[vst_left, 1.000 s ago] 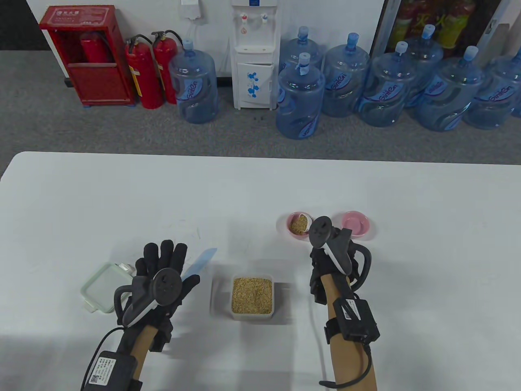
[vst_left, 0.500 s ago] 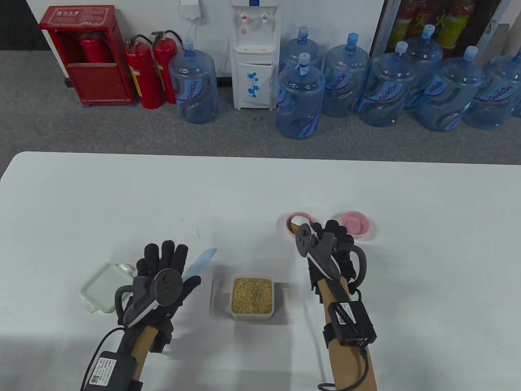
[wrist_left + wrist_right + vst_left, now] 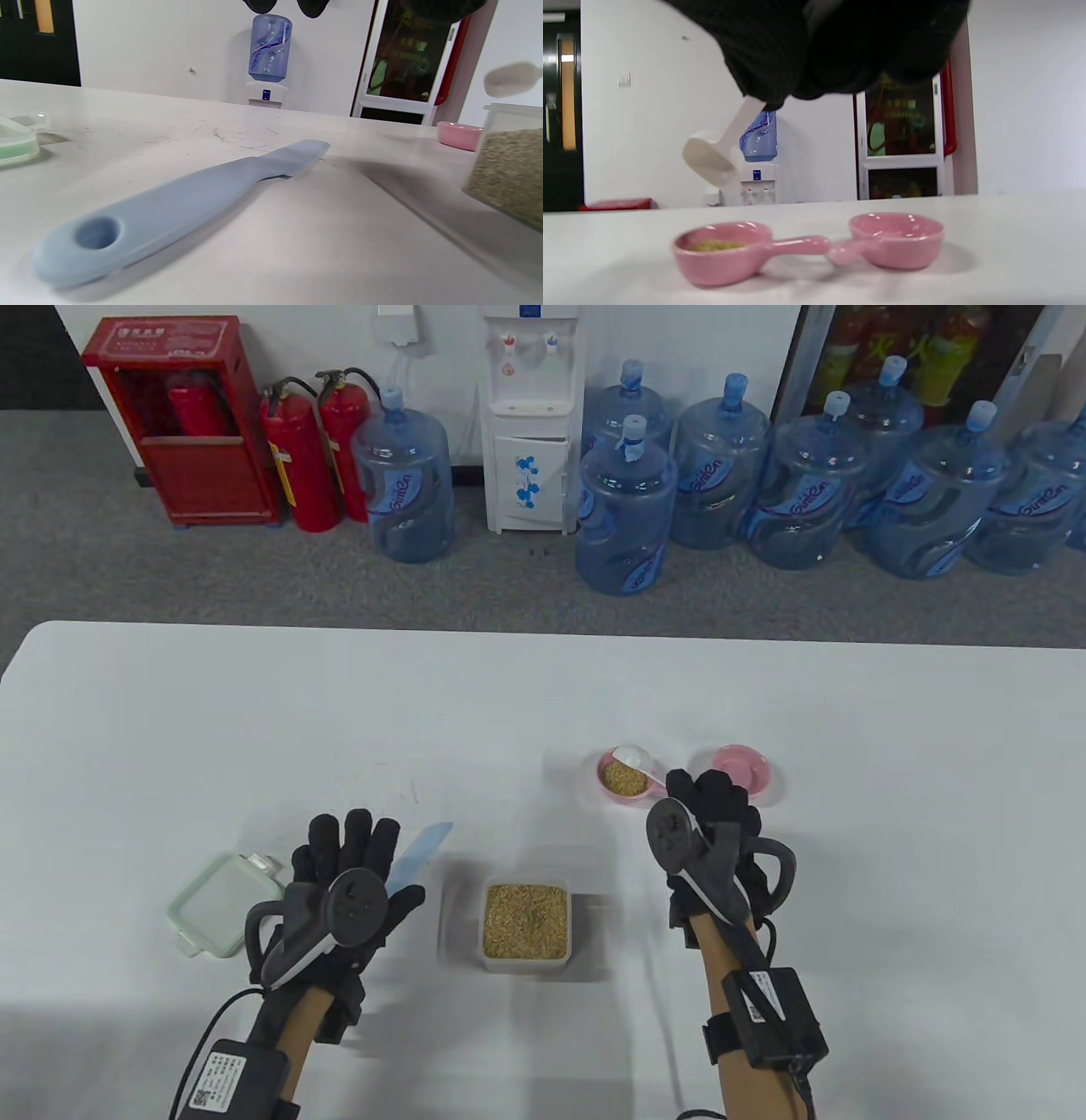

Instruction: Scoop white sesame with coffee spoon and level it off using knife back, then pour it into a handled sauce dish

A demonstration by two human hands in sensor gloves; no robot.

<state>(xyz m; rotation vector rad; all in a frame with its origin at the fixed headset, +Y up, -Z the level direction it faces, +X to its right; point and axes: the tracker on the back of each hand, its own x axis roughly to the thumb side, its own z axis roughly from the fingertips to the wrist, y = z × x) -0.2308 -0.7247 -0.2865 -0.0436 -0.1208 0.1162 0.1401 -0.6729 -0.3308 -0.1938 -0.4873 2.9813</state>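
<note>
Sesame [image 3: 625, 778] lies in the left dish [image 3: 721, 254]. The spoon [image 3: 710, 157], pinched by the right hand [image 3: 713, 831], hangs above it; residual grains may drop onto the counter [image 3: 509, 712]. Left hand [image 3: 348, 869] lies flat, fingers straight, over the knife [image 3: 178, 203]; brushing could skid it.

a slanted brand word, not clearly legible, on the blue water bottles [image 3: 405, 475] behind the table

Pale blue knife [image 3: 169, 212], white spoon [image 3: 712, 159], pink dishes [image 3: 725, 254], seemingly tan sesame [image 3: 525, 920].
</note>
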